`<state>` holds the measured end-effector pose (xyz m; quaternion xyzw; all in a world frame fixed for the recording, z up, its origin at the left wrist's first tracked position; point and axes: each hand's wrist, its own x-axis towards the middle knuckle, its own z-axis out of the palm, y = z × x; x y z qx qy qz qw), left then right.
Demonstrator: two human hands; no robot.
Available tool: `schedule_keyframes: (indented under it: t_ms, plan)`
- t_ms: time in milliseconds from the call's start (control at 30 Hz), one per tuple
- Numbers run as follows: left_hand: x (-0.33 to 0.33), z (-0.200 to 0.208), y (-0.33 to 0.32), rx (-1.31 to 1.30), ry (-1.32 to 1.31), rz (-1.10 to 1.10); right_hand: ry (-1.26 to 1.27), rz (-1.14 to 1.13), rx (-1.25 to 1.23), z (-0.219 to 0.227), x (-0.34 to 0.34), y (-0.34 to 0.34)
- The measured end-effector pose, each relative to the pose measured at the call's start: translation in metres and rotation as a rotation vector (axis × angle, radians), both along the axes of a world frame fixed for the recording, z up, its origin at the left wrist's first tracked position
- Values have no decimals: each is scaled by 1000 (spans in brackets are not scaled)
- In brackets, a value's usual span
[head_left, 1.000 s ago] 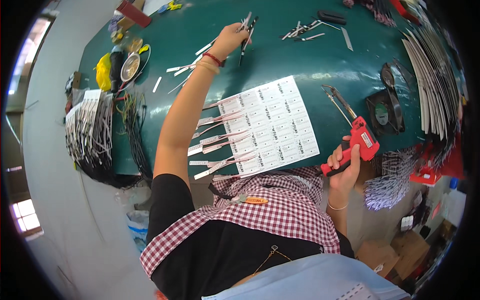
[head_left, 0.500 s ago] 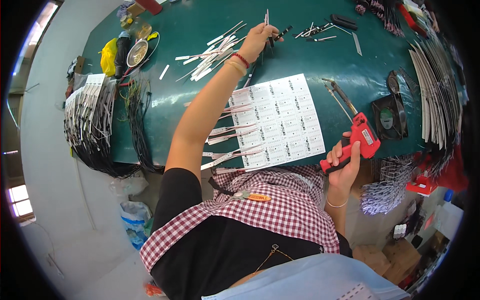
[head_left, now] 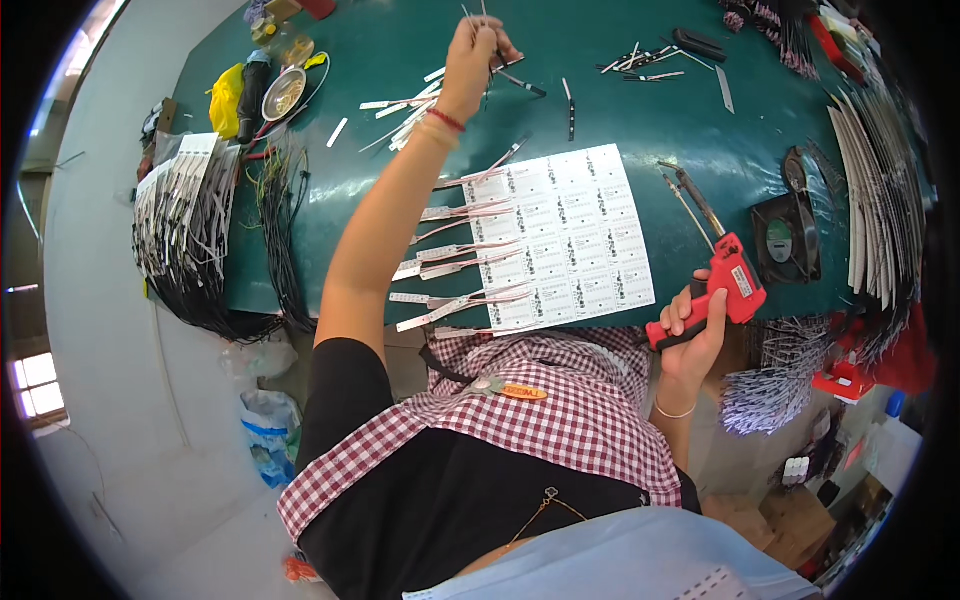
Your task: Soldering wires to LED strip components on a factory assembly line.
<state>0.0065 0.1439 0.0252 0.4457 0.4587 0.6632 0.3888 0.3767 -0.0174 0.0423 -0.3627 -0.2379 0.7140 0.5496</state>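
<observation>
At the far middle of the table my left hand (head_left: 474, 62) is closed on several thin wired strips (head_left: 522, 84), black and white, which stick out past its fingers. Partly under that wrist lies a loose pile of white wired strips (head_left: 405, 112). A single black strip (head_left: 572, 112) rests to its right. My right hand (head_left: 694, 325) grips a red soldering gun (head_left: 735, 285) by its handle, the long tip pointing up and away over the table. Between my arms lies a white circuit board panel (head_left: 565, 240), with several wired strips (head_left: 450, 262) set along its left edge.
Bundles of black cables (head_left: 190, 230) hang over the left table edge. A fan (head_left: 787, 238) and a row of strips (head_left: 870, 190) stand on the right. A small bowl (head_left: 284, 95) sits at the far left; dark strips (head_left: 645, 65) and a blade (head_left: 724, 90) lie far right.
My left hand has moved left, over the white strip pile. A black strip now lies apart on the table to its right. My right hand keeps hold of the soldering gun.
</observation>
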Motion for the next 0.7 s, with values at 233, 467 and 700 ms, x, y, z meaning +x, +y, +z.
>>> schedule_keyframes:
  t_ms: [233,467,700]
  plan:
    - [1,-58,-19,24,245,188,13,62,25,3,-11,8]
    - [-9,-16,-1,160,-202,246,15,64,45,12,-16,4]
    - [-22,-25,-46,38,122,99,-18,75,26,7,-17,0]
